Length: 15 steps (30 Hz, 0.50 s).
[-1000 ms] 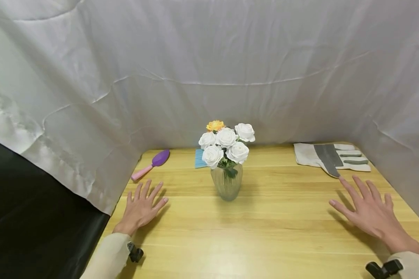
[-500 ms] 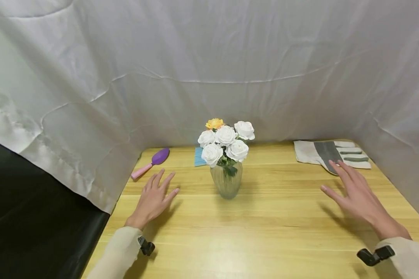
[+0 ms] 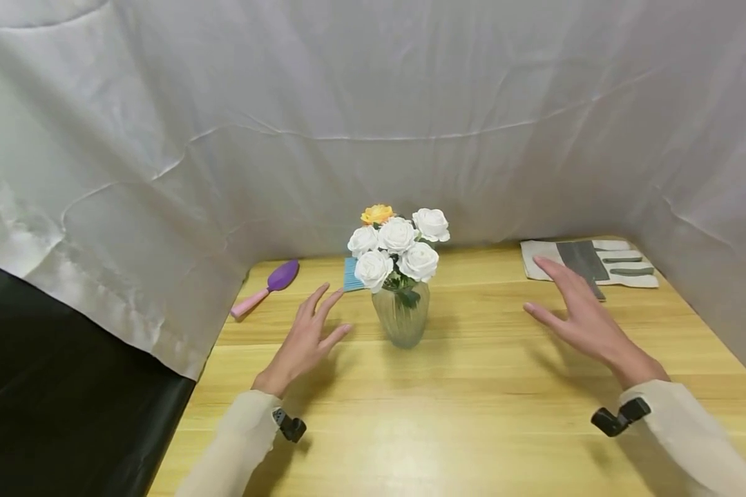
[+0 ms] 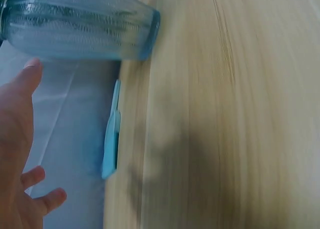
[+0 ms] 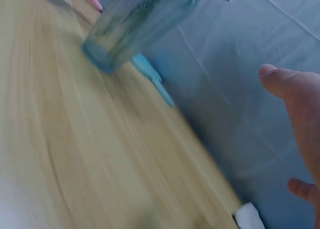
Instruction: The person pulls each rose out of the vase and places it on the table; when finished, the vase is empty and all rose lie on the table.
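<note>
Can't make out any readable text, labels, brands, numbers or signs tbh, not in the head view or either wrist view.
</note>
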{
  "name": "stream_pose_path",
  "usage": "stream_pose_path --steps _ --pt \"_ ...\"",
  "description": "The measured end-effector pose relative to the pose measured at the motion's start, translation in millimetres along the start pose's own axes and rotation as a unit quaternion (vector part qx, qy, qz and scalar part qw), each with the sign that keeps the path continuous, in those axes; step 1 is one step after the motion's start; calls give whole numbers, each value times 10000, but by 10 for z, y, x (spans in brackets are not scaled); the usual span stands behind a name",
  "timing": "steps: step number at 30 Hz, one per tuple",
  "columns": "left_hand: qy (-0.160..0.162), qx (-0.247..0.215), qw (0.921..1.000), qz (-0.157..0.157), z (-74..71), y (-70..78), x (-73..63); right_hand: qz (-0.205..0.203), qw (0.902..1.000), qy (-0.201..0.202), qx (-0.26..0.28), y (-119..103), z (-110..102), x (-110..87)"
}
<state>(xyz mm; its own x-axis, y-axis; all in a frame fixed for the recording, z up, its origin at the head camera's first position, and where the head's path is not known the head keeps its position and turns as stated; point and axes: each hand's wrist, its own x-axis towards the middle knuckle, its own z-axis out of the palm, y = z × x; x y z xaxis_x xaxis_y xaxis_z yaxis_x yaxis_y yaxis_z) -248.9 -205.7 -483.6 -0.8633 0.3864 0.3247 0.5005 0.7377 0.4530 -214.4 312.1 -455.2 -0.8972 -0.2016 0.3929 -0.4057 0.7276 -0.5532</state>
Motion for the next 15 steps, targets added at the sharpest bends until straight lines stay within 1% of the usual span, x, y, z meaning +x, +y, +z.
stream_pose_path --steps 5,10,12,15 --pt "78 -460 9987 209 79 148 91 -546 9980 76 321 -218 141 158" --pt "120 -964 9946 378 194 269 172 -1031 9891 -57 1054 -443 283 279" --pt "177 -1175 9918 466 235 304 199 -1130 9844 -163 1339 -528 344 340" --pt "287 -1556 9857 573 290 338 232 -1204 9788 -317 1624 -651 441 448"
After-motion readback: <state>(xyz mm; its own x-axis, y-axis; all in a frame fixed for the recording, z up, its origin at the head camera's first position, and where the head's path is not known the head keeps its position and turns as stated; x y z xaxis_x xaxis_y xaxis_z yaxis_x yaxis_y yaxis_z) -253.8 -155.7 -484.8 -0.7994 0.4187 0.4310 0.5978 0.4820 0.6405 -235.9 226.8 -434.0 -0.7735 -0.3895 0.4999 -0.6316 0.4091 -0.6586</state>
